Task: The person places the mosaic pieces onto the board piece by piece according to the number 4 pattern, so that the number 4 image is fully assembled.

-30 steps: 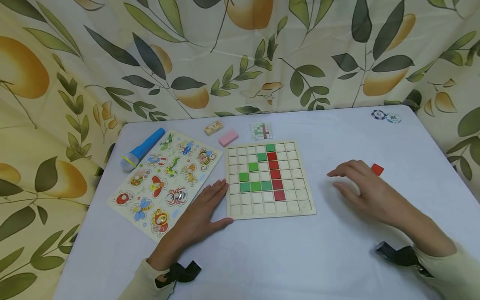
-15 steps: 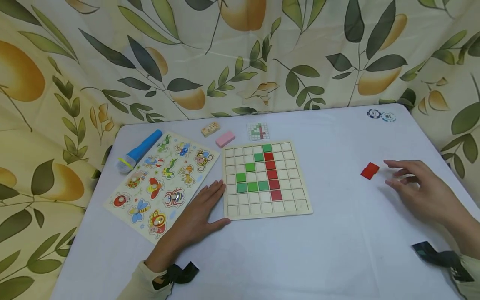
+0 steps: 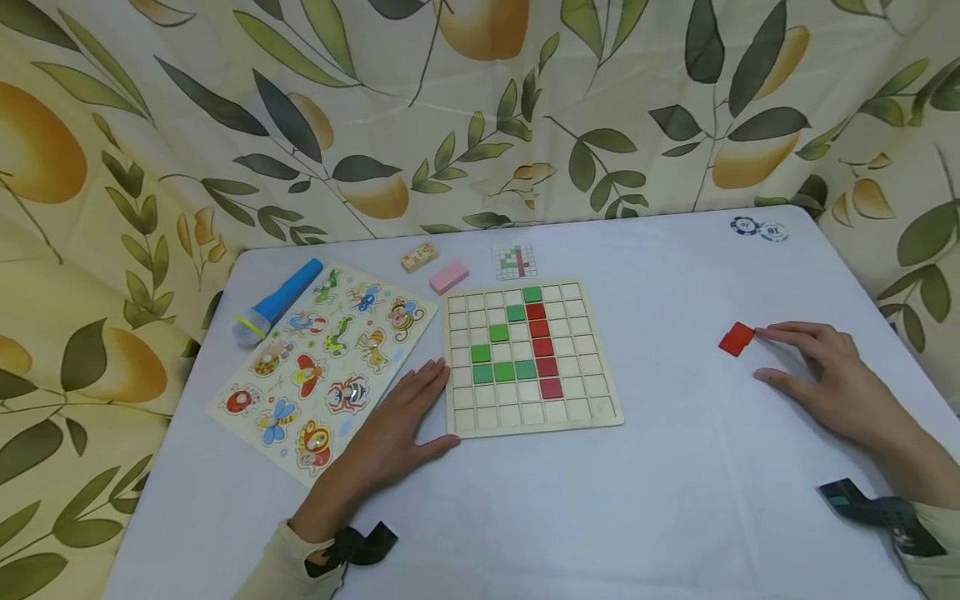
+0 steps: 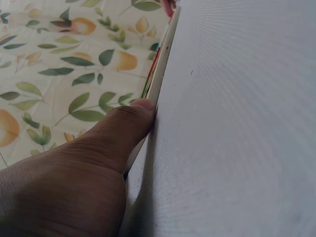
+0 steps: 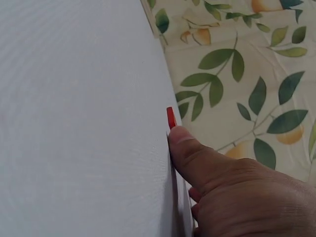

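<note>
A wooden grid board lies mid-table with a diagonal and row of green tiles and a column of red tiles set in it. My left hand lies flat on the table at the board's lower left corner, and its thumb touches the board's edge. A loose red tile lies on the table far to the right of the board. My right hand rests beside it with straight fingers, the index fingertip at the tile's right edge. In the right wrist view the red tile shows just past my thumb.
An insect peg puzzle lies left of the board, with a blue torch at its far side. A small pattern card, a pink block and a domino lie behind the board. Two chips sit at the far right corner.
My right hand has moved right, from just beside the board to the loose red tile, and its index fingertip now reaches the tile. The left hand has stayed put.
</note>
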A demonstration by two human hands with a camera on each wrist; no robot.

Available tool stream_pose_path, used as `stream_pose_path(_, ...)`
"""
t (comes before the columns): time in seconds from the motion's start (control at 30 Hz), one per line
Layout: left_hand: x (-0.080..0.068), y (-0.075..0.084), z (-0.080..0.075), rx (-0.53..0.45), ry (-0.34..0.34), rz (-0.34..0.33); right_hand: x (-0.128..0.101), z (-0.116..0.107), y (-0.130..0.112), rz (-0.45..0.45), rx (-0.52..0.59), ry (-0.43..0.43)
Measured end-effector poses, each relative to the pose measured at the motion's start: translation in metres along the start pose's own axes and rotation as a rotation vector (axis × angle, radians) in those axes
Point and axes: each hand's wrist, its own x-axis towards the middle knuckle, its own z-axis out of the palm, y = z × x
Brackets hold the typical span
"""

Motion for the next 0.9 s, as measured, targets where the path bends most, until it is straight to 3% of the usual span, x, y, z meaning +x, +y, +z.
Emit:
stream_pose_path(0.3, -0.001, -0.001, 0.001, 0.002, 0.004, -0.002, 0.003, 0.005, -0.004, 0.009, 0.006, 0.056)
stream_pose_path(0.67, -0.001, 0.001, 0.000, 0.003, 0.013, -0.005, 0.009, 0.006, -0.011, 0.005, -0.015, 0.008)
stream_pose_path(0.9, 0.000, 0.001, 0.001, 0.002, 0.014, -0.008, 0.021, 0.007, -0.012, -0.005, -0.048, 0.033)
